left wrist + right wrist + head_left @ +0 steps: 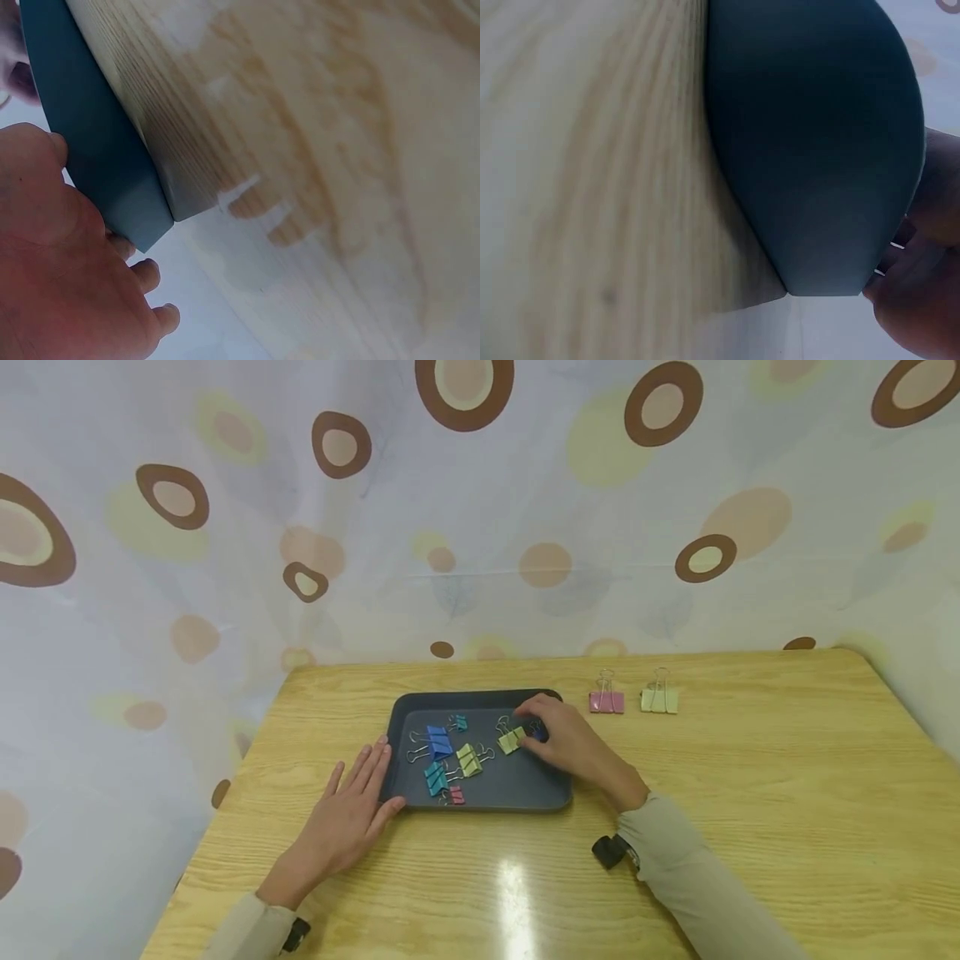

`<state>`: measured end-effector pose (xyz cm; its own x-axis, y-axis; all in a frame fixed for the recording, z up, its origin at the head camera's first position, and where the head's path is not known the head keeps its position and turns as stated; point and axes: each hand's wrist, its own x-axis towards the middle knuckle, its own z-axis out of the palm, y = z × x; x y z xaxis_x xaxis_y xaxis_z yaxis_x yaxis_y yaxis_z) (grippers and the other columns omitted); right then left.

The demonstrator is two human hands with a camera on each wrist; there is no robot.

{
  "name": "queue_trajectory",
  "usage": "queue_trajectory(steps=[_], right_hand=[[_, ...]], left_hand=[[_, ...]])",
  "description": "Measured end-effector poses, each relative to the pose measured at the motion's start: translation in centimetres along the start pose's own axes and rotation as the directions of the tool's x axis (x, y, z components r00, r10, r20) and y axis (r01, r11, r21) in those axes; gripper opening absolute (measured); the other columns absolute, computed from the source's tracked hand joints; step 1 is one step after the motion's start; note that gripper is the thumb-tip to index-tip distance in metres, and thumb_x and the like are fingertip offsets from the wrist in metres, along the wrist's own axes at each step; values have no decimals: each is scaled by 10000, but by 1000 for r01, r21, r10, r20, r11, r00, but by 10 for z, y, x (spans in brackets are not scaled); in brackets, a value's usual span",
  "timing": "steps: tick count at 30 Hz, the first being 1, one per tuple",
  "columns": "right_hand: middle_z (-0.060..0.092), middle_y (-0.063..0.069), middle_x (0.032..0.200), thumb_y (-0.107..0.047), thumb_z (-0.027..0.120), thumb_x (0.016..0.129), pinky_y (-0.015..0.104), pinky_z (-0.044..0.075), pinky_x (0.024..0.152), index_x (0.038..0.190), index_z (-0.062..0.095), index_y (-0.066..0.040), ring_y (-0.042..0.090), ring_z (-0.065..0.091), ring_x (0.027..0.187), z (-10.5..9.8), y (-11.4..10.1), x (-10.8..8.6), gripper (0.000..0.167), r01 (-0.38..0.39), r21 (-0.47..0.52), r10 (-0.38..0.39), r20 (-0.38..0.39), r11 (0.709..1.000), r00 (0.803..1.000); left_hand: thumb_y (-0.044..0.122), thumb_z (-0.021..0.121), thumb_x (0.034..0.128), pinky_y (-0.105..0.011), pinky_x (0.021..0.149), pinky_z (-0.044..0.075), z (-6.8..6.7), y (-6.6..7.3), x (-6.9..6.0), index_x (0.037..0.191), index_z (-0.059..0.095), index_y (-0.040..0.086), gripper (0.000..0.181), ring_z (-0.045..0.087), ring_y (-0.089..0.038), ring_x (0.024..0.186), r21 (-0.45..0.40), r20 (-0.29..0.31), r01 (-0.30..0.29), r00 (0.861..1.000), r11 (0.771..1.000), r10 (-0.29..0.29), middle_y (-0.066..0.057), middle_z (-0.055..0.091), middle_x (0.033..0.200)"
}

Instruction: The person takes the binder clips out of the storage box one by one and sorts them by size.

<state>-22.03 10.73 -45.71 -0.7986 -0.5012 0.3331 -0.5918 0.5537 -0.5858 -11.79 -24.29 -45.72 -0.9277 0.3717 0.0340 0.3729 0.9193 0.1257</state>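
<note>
A dark grey tray (510, 787) holds several binder clips of different sizes. My left hand (345, 814) rests against its left edge with fingers straight; in the left wrist view the hand (67, 262) touches the tray's wall (97, 127). Over the tray's right side, my right hand (570, 739) has thumb and fingers bent but apart, beside a yellow binder clip (512, 741). A dark blue clip (536, 732) lies partly hidden under that hand. In the right wrist view the tray's wall (817, 150) covers most of the right hand (922, 277), and no clip shows.
In the tray's left half lie a blue clip (439, 742), a small teal clip (460, 723), another yellow clip (469, 760), a larger teal clip (435, 778) and a small pink clip (457, 795). Behind the tray, a pink clip (606, 702) and a pale yellow clip (659, 700) stand on the wooden table (750, 793).
</note>
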Motion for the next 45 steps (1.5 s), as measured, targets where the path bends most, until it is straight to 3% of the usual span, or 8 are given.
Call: queue_trajectory(steps=[8,15,19,24,28,36,41,45], right_hand=[[704,95,1220,-233,852,868,605,371,1079,1212,731,-96,315,624,1196,7,-6,7,389,-71,-164,89,106,984,990],[725,49,1157,-271,869,848,603,348,1071,1118,768,-141,261,646,1130,10,-10,8,316,-75,-220,100,103,973,990],[743,0,1057,-260,878,836,570,335,1077,1064,768,-158,217,663,1004,9,-10,6,273,-96,-182,114,91,979,989],[697,-52,881,-270,876,838,558,333,1050,1031,760,-156,151,577,797,8,-10,5,253,-97,-148,110,81,984,991],[715,-39,905,-259,864,854,556,341,1042,1024,759,-141,147,609,815,9,-7,6,232,-98,-120,106,61,988,993],[718,4,891,-156,851,862,536,455,953,963,761,-95,168,641,785,11,-4,8,148,-61,0,61,-66,998,996],[730,36,993,-118,839,872,418,560,812,1014,764,-80,208,667,869,6,-3,7,165,-96,145,109,-80,985,991],[727,35,1044,-129,825,889,443,559,845,1047,763,-97,213,671,930,-5,-3,5,172,-120,222,137,-63,968,989]], left_hand=[[493,408,1094,-617,1218,154,1,2,2,1637,168,20,758,163,-332,1560,1,-6,-5,1000,1000,5,-109,113,1714],[484,417,1093,-622,1213,168,-2,2,3,1636,175,16,756,181,-340,1556,5,-18,-9,1000,1000,9,-109,122,1713],[488,419,1092,-621,1214,165,-2,2,4,1636,179,17,758,176,-337,1557,-1,-19,-10,1000,1000,10,-105,121,1713],[496,415,1091,-619,1217,153,-1,2,4,1637,177,23,760,168,-331,1559,-10,-26,-13,1000,1000,13,-97,113,1714],[489,421,1092,-621,1216,154,-1,2,4,1635,180,18,759,179,-339,1556,-12,-27,-14,1000,1000,13,-103,115,1712],[477,430,1092,-624,1216,151,1,0,3,1636,175,18,756,170,-336,1558,-22,-22,0,1000,1000,-1,-103,112,1714],[491,416,1092,-625,1214,154,2,-1,2,1637,172,19,760,167,-334,1559,-17,-16,2,1000,1000,-2,-108,117,1713],[486,418,1093,-626,1214,153,3,-2,2,1638,168,22,758,160,-333,1560,-20,-16,8,1000,1000,-9,-105,112,1714]])
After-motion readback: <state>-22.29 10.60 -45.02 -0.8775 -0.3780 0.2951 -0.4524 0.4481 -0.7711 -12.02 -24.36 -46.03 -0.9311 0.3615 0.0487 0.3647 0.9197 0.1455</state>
